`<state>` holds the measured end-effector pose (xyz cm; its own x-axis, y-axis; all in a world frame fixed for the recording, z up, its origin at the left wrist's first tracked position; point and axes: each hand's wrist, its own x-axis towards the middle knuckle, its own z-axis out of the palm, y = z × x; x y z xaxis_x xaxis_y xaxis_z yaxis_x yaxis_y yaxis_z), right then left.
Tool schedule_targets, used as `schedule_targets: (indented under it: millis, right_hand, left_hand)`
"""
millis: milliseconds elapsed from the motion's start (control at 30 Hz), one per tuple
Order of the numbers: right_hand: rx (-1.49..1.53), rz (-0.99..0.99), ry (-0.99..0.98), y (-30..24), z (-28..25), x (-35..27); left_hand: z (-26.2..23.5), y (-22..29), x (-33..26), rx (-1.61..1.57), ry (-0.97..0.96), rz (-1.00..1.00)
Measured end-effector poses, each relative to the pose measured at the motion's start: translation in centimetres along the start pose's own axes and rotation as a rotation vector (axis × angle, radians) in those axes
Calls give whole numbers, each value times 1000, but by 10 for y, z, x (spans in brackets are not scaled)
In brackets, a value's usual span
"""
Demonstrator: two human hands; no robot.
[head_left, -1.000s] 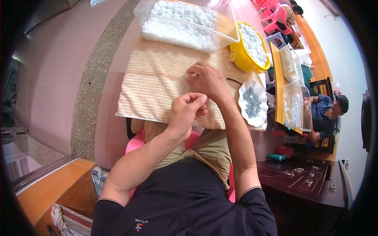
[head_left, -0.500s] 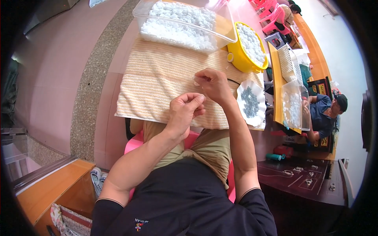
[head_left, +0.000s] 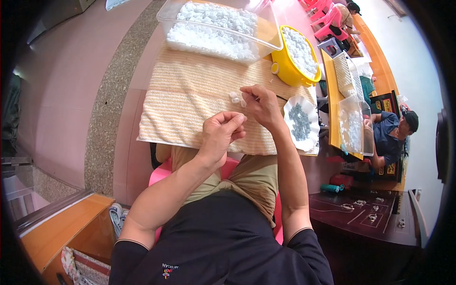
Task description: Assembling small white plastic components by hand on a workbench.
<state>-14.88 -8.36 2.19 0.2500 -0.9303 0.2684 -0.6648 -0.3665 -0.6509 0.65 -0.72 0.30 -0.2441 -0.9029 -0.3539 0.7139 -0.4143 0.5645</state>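
- Cream-striped cloth [head_left: 180,90] is dotted mid-frame with small, rounded white pieces [head_left: 234,97].
- Left grip [head_left: 220,133] is pinched together; contents cannot be told.
- Right grip [head_left: 262,107] is loosely parted beside the pieces.

Left hand [head_left: 221,133]: pinched together
Right hand [head_left: 262,105]: two o'clock from left
Small white pieces [head_left: 234,97]: ten o'clock from right

Towel [head_left: 175,95]: open left of the left hand [head_left: 218,134]
Far side: walled by clear bin [head_left: 261,42] (yellow tub [head_left: 283,69] beside it)
Right: white dish [head_left: 306,146] blocks
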Motion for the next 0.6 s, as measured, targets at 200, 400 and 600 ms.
schedule_targets:
  millis: [200, 400, 600]
  right_hand:
    - [67, 66, -28, -17, -5, -16]
    - [-32, -21, 28, -35, -5, -37]
    - [-130, -165, 101, -35, -5, -45]
  left_hand:
    - [-2, -2, 1, -9, 17, 28]
    - [2, -5, 0, 30, 40, 81]
    - [2, -8, 0, 39, -5, 90]
